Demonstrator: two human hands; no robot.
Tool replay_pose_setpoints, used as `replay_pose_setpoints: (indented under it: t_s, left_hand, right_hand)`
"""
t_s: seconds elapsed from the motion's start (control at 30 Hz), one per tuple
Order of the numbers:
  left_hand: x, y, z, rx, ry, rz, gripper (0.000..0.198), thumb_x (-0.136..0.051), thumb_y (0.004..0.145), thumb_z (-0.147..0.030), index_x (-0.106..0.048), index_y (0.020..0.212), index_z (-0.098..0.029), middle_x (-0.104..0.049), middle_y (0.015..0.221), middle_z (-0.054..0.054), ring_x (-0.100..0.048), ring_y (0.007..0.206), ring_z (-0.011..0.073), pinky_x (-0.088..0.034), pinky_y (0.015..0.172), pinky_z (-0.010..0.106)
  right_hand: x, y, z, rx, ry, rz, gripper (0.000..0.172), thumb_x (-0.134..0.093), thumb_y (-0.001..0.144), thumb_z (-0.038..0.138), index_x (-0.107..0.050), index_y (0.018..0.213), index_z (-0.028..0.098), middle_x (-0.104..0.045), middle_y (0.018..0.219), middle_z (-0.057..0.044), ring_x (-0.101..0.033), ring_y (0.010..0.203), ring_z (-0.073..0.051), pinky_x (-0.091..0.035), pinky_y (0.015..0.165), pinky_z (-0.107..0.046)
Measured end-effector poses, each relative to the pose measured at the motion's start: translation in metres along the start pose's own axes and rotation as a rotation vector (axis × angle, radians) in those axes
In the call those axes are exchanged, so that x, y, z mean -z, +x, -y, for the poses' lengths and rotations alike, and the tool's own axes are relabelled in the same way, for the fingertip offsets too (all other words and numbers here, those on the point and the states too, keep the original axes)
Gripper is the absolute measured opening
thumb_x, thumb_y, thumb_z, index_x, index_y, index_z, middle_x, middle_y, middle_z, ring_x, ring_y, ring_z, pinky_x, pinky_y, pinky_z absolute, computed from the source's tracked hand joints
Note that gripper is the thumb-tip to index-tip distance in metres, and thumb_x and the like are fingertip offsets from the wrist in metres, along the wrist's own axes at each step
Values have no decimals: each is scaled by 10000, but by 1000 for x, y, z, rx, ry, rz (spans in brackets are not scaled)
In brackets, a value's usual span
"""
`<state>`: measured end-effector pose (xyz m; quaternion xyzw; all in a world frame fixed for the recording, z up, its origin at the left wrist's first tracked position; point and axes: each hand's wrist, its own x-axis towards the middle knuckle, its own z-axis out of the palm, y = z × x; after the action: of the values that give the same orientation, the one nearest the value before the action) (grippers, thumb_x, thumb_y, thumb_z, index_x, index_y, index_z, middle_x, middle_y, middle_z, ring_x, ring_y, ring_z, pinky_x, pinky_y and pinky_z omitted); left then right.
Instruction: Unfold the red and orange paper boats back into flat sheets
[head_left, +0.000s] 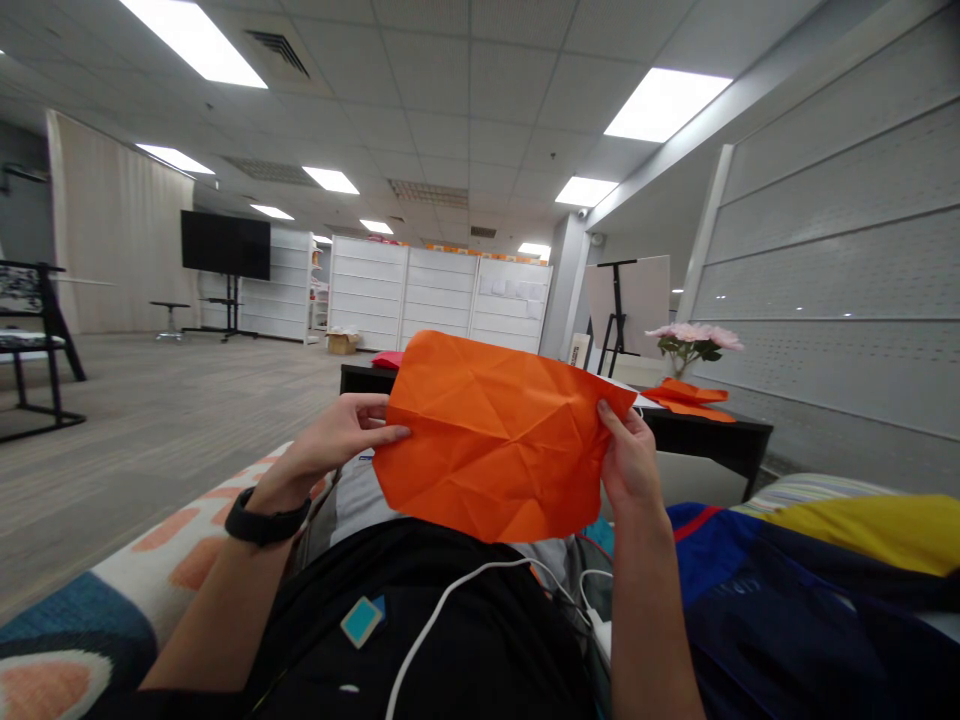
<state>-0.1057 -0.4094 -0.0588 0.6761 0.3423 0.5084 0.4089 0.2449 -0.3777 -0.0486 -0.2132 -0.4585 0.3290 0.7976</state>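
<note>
An orange sheet of paper (502, 440), marked with fold creases that fan out from its middle, is held up in front of me. My left hand (349, 435) pinches its left edge between thumb and fingers. At the right edge my right hand (630, 450) grips the sheet, thumb on the near face and fingers behind. The paper is spread nearly flat, somewhat crumpled near the right thumb. It hides part of my lap and of the table behind it.
A black table (705, 430) beyond the paper bears a folded orange paper piece (690, 398) and pink flowers (697, 338). A white cable (450, 590) runs over my lap. Dark blue clothing (765, 590) lies at right, a patterned cushion (202, 540) at left.
</note>
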Motion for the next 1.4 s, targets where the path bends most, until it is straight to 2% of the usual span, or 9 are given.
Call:
replay_pose_setpoints:
  t_s: [0.1,0.57,0.8,1.03,1.17,1.4]
  left_hand:
    - [-2,0,-1,-9,-14,-25,412,-869,652,-407,-741,966,-173,-782,1023,72,-740,948,231,-615,796,277]
    - [-15,-7,-4,-24,-127,37,376,-815,739,-308,-735,1077,-164,-763,1107,76,-703,1038,214,-571,832,223]
    - [-15,-4,-4,-37,-155,66,434,-833,722,-309,-716,1121,-185,-743,1168,76,-666,1149,251,-568,889,256]
    - [-12,-6,-3,-20,-124,91,377,-832,720,-350,-753,1035,-160,-768,1087,86,-694,1070,240,-571,875,259]
    - [-13,-6,-4,-14,-121,54,399,-842,703,-357,-749,1039,-162,-771,1077,85,-701,1044,239,-574,877,269]
    - [-15,-8,-8,-15,-125,48,477,-840,702,-355,-708,1125,-176,-741,1170,97,-661,1163,285,-578,939,314]
  right_hand:
    - [5,1,4,19,-4,6,308,-901,607,308,-764,866,213,-777,962,-19,-717,922,-188,-581,855,-281]
    - [11,5,1,2,-25,48,319,-891,635,315,-762,912,222,-778,997,-20,-721,958,-183,-585,855,-259]
    - [10,5,2,6,-31,34,305,-889,625,311,-765,889,223,-778,991,-22,-724,942,-192,-592,847,-272]
    - [11,4,4,-10,-19,55,313,-894,626,310,-766,896,218,-778,992,-20,-721,927,-171,-582,836,-235]
    - [10,3,4,-4,-19,64,303,-888,639,313,-764,899,219,-777,995,-19,-720,932,-176,-580,845,-244]
    - [10,2,6,29,-40,67,297,-877,649,317,-757,901,215,-775,991,-31,-723,938,-201,-580,854,-286]
